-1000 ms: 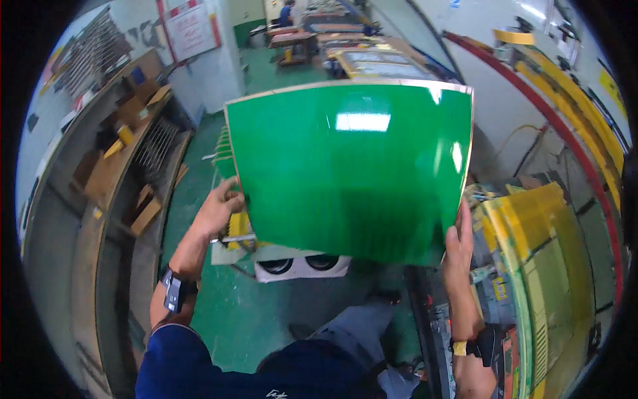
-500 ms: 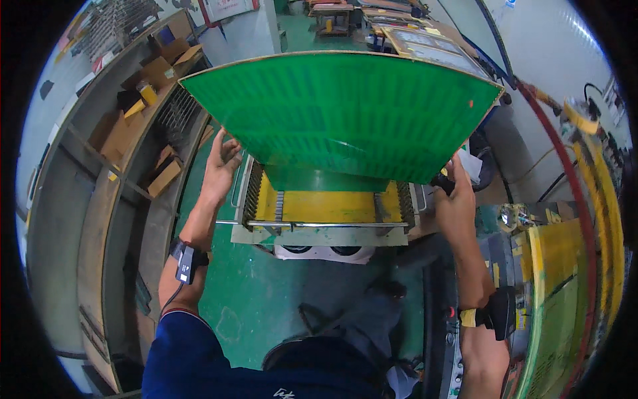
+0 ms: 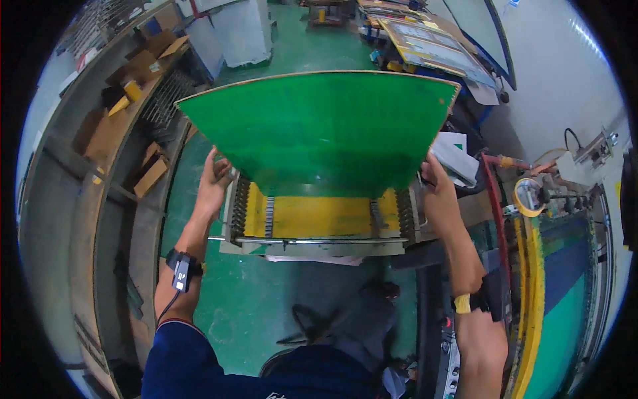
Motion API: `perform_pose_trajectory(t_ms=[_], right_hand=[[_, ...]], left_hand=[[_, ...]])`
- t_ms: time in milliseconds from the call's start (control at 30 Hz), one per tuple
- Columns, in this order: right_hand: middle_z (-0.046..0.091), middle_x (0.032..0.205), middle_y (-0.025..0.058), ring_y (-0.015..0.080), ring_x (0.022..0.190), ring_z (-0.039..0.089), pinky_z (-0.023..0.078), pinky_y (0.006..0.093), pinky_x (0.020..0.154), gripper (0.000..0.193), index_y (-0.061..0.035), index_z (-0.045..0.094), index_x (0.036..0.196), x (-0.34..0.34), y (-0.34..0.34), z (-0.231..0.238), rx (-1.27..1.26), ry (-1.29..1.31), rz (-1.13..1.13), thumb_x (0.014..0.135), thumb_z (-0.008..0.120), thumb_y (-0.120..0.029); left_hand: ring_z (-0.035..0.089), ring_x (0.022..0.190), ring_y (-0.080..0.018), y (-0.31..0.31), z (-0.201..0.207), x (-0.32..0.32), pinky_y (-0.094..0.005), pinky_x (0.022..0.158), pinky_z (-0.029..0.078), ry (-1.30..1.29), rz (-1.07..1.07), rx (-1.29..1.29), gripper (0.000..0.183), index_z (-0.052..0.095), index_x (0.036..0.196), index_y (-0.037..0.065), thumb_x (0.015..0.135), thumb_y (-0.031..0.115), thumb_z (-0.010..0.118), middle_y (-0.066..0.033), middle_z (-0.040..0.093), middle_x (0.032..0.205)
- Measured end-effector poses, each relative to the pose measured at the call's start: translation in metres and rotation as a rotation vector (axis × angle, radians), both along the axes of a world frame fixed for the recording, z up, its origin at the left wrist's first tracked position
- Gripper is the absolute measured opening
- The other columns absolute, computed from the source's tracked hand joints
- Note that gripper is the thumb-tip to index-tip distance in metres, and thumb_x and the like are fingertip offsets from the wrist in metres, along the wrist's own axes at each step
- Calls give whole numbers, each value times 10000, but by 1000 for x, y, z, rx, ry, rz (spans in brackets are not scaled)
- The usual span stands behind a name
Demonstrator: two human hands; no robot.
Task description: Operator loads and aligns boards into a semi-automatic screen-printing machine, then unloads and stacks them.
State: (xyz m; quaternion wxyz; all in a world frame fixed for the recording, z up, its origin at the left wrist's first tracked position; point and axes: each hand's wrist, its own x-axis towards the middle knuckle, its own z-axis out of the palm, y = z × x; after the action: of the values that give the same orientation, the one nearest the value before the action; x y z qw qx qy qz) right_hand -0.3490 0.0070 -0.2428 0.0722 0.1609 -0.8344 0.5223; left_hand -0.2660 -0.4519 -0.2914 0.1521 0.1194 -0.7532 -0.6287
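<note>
Between my hands stands a large, glossy green circuit board panel (image 3: 319, 133) with a thin tan rim, held nearly upright. My left hand (image 3: 214, 181) grips its left edge, fingers curled at the side. On the opposite edge, my right hand (image 3: 438, 193) is closed with the thumb toward me; part of its grip is hidden. The panel's lower end reaches into a slotted rack (image 3: 312, 242) with coiled or ribbed metal sides and a yellow base (image 3: 319, 216). Whether the lower edge rests in a slot I cannot tell.
Grey shelving (image 3: 100, 166) with cardboard pieces lines the left. At the right is a machine with a yellow-edged frame (image 3: 530, 299) and a tape roll (image 3: 529, 197). White papers (image 3: 455, 159) lie beyond my right hand. A table with flat panels (image 3: 432, 46) stands farther back.
The panel has come down toward the rack with both hands still on its edges. My view has shifted, and the yellow-edged frame at the right now sits lower and flatter.
</note>
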Motion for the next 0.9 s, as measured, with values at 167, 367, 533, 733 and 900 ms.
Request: perform_pose_trajectory(t_ms=[167, 367, 533, 733, 900], right_hand=[[532, 1320, 148, 225, 1187, 515, 374, 313, 1025, 807, -73, 356, 1442, -35, -4, 16, 46, -63, 97, 688, 366, 214], [517, 1334, 124, 218, 1257, 457, 331, 313, 1057, 834, -78, 345, 1449, -39, 7, -1, -74, -166, 110, 670, 354, 220], [463, 1398, 132, 227, 1327, 402, 267, 330, 1102, 869, -86, 341, 1456, -43, 1, -25, -84, -192, 154, 644, 342, 226], [411, 1444, 134, 234, 1374, 337, 232, 331, 1122, 844, -36, 303, 1460, -50, 11, -67, -59, -353, 119, 657, 360, 215], [425, 1433, 177, 301, 1300, 433, 361, 325, 1036, 759, -12, 284, 1459, -50, 13, -88, 18, -389, -96, 731, 467, 101]], left_hand=[[451, 1228, -241, -1, 6, 5, -352, 1010, 394, -11, 41, -26, 738, 244, 1495, 173, 859, -115, 485, -118, 462, 1281], [452, 1221, -229, 12, 8, 0, -338, 1013, 388, 3, 8, -1, 738, 251, 1493, 175, 857, -124, 478, -97, 475, 1257], [447, 1242, -228, -11, -7, 8, -331, 1016, 385, -14, -56, -124, 716, 272, 1481, 133, 847, -134, 469, -92, 486, 1269], [436, 1280, -232, -15, -21, 2, -341, 1031, 372, -114, -88, -190, 713, 317, 1455, 67, 789, -138, 470, -112, 480, 1355], [448, 1278, -247, -22, -28, 7, -347, 1046, 362, -202, -111, -331, 670, 345, 1431, 24, 789, -111, 481, -140, 484, 1370]])
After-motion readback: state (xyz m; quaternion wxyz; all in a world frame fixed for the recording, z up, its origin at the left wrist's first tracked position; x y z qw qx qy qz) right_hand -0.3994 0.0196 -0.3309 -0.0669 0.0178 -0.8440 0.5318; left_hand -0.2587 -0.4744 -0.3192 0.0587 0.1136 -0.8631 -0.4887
